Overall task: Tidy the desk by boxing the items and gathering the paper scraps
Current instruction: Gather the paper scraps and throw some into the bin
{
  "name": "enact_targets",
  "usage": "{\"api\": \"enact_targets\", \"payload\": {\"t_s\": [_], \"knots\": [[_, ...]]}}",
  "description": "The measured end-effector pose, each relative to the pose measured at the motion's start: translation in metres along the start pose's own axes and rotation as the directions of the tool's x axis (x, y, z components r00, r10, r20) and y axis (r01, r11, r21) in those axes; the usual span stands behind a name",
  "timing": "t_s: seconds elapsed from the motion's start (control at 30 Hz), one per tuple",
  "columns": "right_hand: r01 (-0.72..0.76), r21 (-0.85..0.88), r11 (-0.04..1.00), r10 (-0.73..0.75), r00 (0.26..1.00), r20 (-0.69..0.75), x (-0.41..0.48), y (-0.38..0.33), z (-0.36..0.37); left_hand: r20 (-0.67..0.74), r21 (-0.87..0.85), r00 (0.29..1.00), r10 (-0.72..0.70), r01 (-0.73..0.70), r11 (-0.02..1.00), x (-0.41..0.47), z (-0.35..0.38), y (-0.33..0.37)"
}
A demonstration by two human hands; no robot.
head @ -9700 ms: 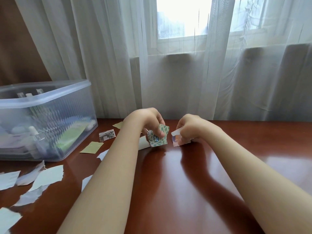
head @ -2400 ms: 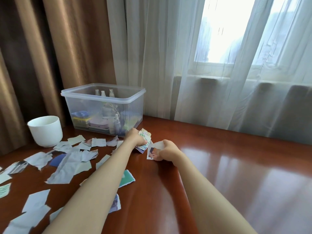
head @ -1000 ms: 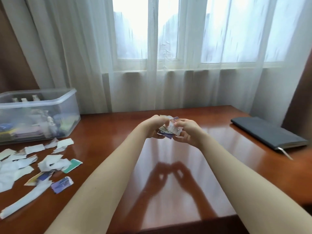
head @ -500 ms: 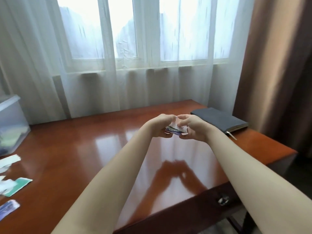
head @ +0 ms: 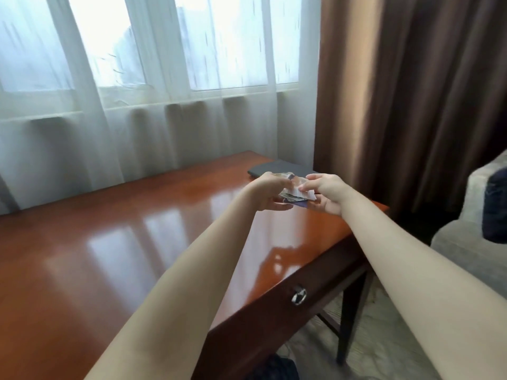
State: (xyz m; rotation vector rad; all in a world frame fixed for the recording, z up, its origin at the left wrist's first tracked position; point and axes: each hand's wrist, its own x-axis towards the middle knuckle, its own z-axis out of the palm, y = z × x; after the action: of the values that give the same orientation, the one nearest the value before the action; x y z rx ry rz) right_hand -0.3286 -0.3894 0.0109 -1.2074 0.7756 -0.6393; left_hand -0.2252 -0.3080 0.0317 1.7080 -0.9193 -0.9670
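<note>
Reaching forward from the lower edge: two bare forearms [head: 192, 272], converging over the right end of the counter [head: 123, 242].

Nearest, at the counter's front edge: drawer front with a round metal knob [head: 298, 295]. Dark leg [head: 349, 319] below it, pale patterned floor [head: 389, 341] beneath.

Counter top glossy red-brown, with window glare mirrored across it.

Further out: left hand [head: 270, 194] and right hand [head: 330, 194], held just above the counter near its right edge and facing each other. Bundle of paper scraps [head: 295, 191] between them, clear of the surface.
- Left hand: fingers over the bundle's left side, thumb beneath, gripping it.
- Right hand: thumb and forefinger pinching the top scrap from the right, other fingers curled below.
- Scraps: unevenly stacked, pale pieces on top, a blue-violet one lowest. Print too blurred to read.

Just behind the hands: dark flat notebook [head: 277, 168] lying on the counter's far right corner, partly hidden by them.

Right of the counter, off it: grey armchair [head: 466, 242] with a dark cushion [head: 495, 207].

Farthest back: sheer curtain [head: 164, 113] over a bright window, brown drape [head: 411, 91] hanging to its right.
</note>
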Motion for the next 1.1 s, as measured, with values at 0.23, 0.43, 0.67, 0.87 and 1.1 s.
{"api": "enact_targets", "payload": {"t_s": [0.23, 0.43, 0.67, 0.87, 1.1], "knots": [[0.03, -0.068, 0.997, -0.044, 0.976, -0.212, -0.016, -0.009, -0.069, 0.08, -0.037, 0.996, 0.034, -0.031, 0.999, 0.017, 0.074, 0.008], [-0.023, -0.095, 0.995, -0.011, 0.942, -0.335, -0.03, 0.001, -0.123, 0.124, 0.022, 0.992, 0.021, -0.024, 0.999, 0.03, 0.132, 0.004], [-0.104, -0.119, 0.987, 0.051, 0.924, -0.38, -0.048, 0.025, -0.174, 0.208, 0.089, 0.978, 0.003, -0.022, 0.996, 0.029, 0.188, -0.019], [-0.207, -0.097, 0.974, 0.148, 0.895, -0.421, -0.061, 0.061, -0.206, 0.27, 0.173, 0.962, -0.049, 0.002, 0.985, 0.026, 0.224, -0.046], [-0.304, -0.093, 0.948, 0.233, 0.864, -0.446, -0.073, 0.112, -0.225, 0.295, 0.242, 0.942, -0.158, 0.086, 0.966, 0.022, 0.254, -0.09]]}}
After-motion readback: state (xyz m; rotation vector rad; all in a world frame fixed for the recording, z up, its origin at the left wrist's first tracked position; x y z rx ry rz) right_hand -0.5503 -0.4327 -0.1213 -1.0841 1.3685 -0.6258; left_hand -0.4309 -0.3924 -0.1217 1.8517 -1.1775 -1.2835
